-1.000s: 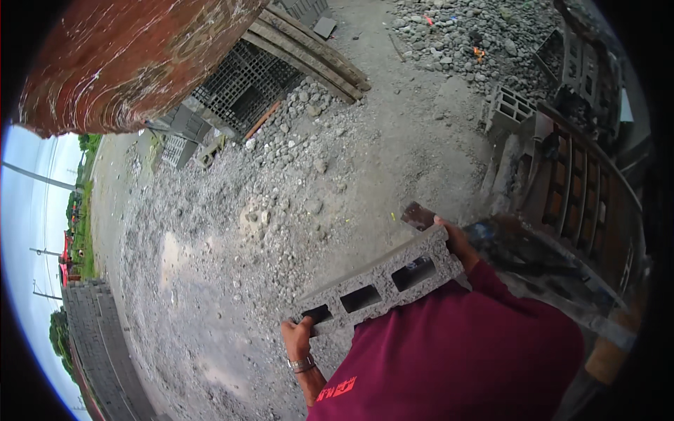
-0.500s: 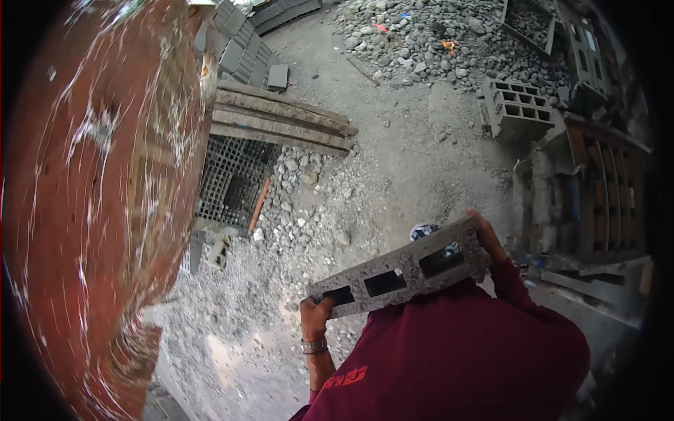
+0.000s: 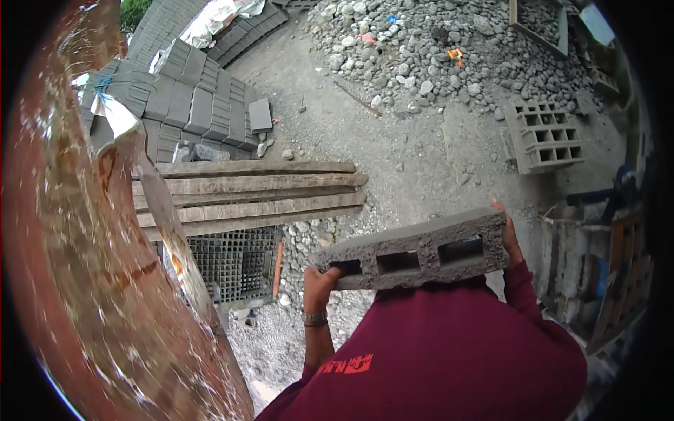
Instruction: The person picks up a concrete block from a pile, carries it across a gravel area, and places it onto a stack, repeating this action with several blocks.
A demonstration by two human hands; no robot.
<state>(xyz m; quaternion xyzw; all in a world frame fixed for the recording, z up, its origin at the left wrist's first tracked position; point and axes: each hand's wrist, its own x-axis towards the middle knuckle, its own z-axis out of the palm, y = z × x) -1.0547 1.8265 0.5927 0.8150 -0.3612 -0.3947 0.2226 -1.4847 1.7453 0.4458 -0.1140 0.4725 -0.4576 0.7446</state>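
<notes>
A grey hollow concrete block (image 3: 428, 254) is held up in front of my maroon shirt, its three square holes facing me. My left hand (image 3: 320, 288) grips its left end, with the thumb at the leftmost hole and a band round the wrist. Around the right end, my right hand (image 3: 512, 238) is closed, its fingers partly hidden behind the block. The block is nearly level, its right end slightly higher.
Long wooden beams (image 3: 260, 188) lie at the left beside a metal grid (image 3: 225, 263). A pile of stones (image 3: 421, 52) spreads at the far side. Stacked blocks stand at the far left (image 3: 203, 105) and right (image 3: 544, 137). A rusty red sheet (image 3: 84, 281) fills the near left.
The concrete block has turned closer to level and shifted slightly right and up in view, still in both hands. The view has swung, showing more of the far-left block stacks.
</notes>
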